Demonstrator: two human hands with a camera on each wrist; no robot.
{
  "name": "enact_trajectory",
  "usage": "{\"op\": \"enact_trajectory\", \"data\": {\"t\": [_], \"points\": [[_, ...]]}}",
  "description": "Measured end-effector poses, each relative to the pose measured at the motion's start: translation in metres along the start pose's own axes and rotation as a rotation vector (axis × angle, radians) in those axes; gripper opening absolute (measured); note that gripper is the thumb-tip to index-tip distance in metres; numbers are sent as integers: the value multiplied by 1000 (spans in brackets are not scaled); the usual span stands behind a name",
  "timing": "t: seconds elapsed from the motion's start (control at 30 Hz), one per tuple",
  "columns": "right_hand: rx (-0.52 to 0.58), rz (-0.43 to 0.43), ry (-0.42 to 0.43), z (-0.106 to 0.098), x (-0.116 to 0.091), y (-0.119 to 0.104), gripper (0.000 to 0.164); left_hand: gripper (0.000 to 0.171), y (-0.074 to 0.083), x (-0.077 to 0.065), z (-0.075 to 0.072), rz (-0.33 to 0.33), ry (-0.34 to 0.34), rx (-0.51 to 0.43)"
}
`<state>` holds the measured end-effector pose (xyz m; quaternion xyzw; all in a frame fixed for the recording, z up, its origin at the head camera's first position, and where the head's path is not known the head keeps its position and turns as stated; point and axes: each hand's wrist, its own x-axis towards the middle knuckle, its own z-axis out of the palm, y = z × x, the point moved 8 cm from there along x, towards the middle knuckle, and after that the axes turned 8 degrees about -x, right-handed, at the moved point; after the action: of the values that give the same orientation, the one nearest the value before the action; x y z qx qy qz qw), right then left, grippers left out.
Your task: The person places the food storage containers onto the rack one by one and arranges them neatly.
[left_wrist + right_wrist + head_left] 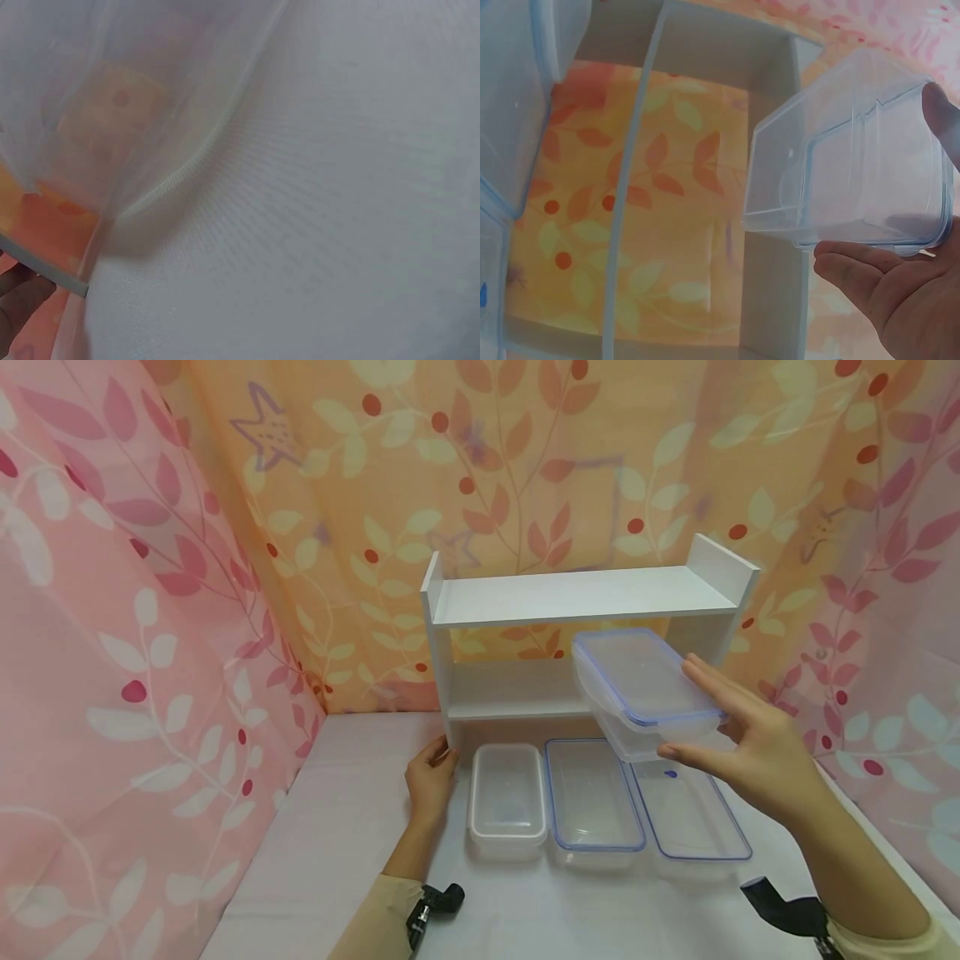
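In the head view my right hand (772, 752) holds a clear plastic food container (645, 693) with a blue-rimmed lid, tilted in front of the white shelf's (585, 597) right half. The thumb is at its lower side and the fingers at the lid's edge. From the right wrist view, the container (847, 165) looks see-through, with no contents visible. My left hand (431, 777) grips the foot of the shelf's left side panel. Only its fingers (26, 296) show in the left wrist view, at the panel's edge.
Three more clear containers stand in a row before the shelf: a white-rimmed one (508, 793), a blue-rimmed one (596, 793) and another blue-rimmed one (693, 814) at the right. Patterned curtains (360, 527) enclose the white table (315, 860) behind and at both sides.
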<state>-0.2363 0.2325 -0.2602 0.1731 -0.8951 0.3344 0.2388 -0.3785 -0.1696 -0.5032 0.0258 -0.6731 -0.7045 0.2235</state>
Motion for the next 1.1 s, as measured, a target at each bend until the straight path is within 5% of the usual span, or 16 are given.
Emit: {"op": "enact_trajectory", "data": {"t": [1.1], "points": [[32, -13, 26, 10, 47, -65, 92, 32, -4, 4, 3, -2, 8, 13]]}}
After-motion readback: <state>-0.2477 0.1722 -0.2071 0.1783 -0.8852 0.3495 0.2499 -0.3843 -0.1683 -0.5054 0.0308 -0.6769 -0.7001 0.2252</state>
